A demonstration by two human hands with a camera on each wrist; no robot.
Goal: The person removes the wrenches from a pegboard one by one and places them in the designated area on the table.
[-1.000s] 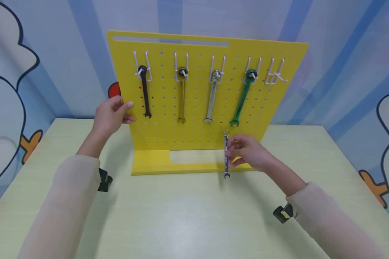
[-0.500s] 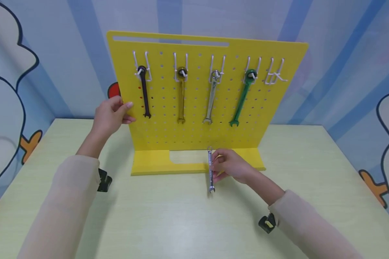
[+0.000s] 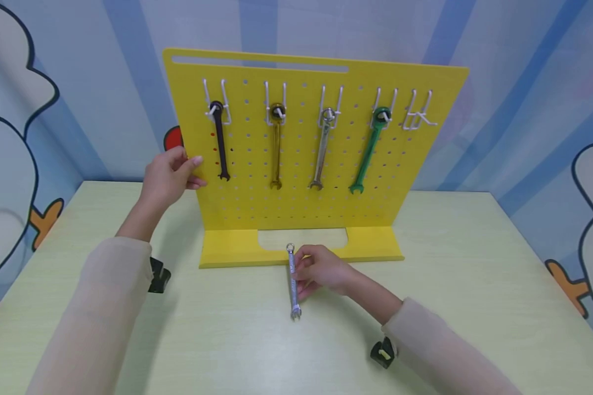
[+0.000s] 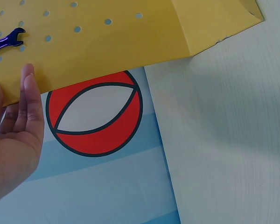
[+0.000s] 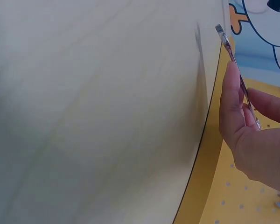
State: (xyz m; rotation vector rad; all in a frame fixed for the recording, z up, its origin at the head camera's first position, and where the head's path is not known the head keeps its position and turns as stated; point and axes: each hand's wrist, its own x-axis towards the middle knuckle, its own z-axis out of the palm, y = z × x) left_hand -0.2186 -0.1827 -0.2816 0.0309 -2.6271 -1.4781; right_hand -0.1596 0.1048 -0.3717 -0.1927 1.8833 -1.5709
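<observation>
A small silver combination wrench (image 3: pixel 294 282) is pinched between the thumb and fingers of my right hand (image 3: pixel 323 269), just in front of the board's base. The right wrist view shows the wrench (image 5: pixel 238 77) edge-on, above the table. At the left edge of the yellow pegboard (image 3: pixel 296 203), my left hand (image 3: pixel 163 173) holds on with thumb and fingers. Hanging from hooks on the board are a black wrench (image 3: pixel 221 142), a gold wrench (image 3: pixel 276 148), a silver wrench (image 3: pixel 323 148) and a green wrench (image 3: pixel 369 148).
A white hook (image 3: pixel 417 112) at the board's right end bears no wrench. The base (image 3: pixel 229 244) of the board stands on a pale wooden table (image 3: pixel 257 345). Behind is a blue wall (image 3: pixel 316 27) with cartoon figures.
My right hand has carried the small silver wrench leftward and down toward me, from below the green wrench to before the middle of the base. My left hand stays in place.
</observation>
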